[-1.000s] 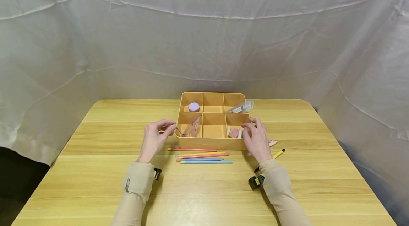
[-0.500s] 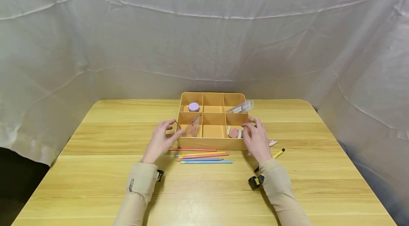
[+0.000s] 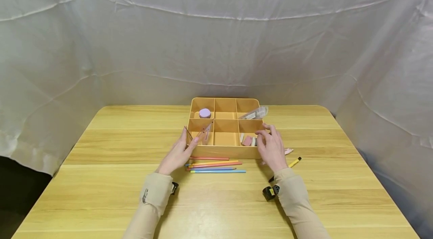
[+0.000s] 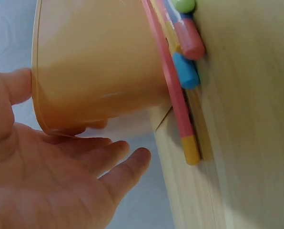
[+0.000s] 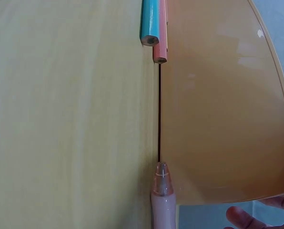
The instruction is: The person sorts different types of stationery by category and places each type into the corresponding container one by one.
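A tan six-compartment desk organizer (image 3: 226, 152) stands near the back of the table. My left hand (image 3: 176, 154) holds its front left corner, thumb at the rim and fingers along the left wall; the left wrist view shows those fingers partly behind the wall. A dark thin-edged piece (image 3: 188, 133) leans beside the hand in the front left compartment, near a clear set square (image 3: 207, 133). At the front right corner, my right hand (image 3: 271, 148) grips the rim beside several erasers (image 3: 248, 141). Only its fingertips show at the edge of the right wrist view.
Several colored pencils (image 3: 218, 171) lie in front of the organizer. A pale pink pen (image 5: 164, 207) and a yellow marker (image 3: 295, 162) lie by the right hand. The back compartments hold a round lilac item (image 3: 205, 113) and a clear tube-like package (image 3: 257, 113).
My left hand has let go of the dark thin-edged piece, which now leans more upright, and has moved right onto the organizer's corner. The right hand stays in place.
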### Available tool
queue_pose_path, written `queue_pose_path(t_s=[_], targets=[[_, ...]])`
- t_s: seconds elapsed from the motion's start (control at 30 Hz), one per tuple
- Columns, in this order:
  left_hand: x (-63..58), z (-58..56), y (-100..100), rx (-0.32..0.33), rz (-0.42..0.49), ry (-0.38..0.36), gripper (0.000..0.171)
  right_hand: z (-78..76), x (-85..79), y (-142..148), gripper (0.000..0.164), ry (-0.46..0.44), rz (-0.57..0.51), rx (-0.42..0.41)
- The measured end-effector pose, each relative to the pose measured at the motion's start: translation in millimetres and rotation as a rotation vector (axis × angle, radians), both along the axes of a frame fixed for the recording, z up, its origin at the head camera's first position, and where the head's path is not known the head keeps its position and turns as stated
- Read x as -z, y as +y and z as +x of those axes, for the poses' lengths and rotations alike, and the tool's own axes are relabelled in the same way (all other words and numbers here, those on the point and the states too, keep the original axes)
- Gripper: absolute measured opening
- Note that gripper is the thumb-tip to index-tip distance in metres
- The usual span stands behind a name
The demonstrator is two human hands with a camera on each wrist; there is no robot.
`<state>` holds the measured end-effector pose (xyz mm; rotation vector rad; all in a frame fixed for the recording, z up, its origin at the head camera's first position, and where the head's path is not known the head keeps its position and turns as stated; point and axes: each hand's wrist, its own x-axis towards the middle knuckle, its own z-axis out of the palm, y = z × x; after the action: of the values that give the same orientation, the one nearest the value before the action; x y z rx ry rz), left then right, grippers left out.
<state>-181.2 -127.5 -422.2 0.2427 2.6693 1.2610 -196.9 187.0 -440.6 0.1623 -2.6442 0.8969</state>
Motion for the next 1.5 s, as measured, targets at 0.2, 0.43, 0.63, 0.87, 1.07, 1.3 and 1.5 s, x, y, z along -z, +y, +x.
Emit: queue_pose_path(t_s=[0.2,0.43,0.63,0.87,1.07,1.3,1.5], targets=[[4.3,0.0,3.0,0.011,0.016,-0.01,0.081,1.4,-0.7,-0.1,0.026,-0.02,-0.004,-0.001],[3.5,0.7,5.8,0.019,-0.012,-0.012,0.081,0.8,0.0,-0.1,0.026,0.0,0.0,-0.001],[3.6,2.2,6.1,0.02,-0.053,0.02,0.078,-0.2,-0.2,-0.6,0.026,-0.004,-0.012,-0.003],[3.5,3.3,5.4,0.012,-0.077,0.021,0.079,0.0,-0.9,-1.1,0.025,-0.014,-0.022,-0.008],[3.2,2.9,6.7,0.013,-0.076,0.013,0.079,0.5,-1.7,0.9,0.026,-0.019,-0.023,-0.014],[3.2,2.5,6.7,0.007,-0.083,0.02,0.079,-0.9,-2.3,2.6,0.026,-0.024,-0.027,-0.048],[2.5,1.7,6.9,0.014,-0.082,0.005,0.08,-1.0,-8.9,10.8,0.029,-0.02,-0.075,-0.158]])
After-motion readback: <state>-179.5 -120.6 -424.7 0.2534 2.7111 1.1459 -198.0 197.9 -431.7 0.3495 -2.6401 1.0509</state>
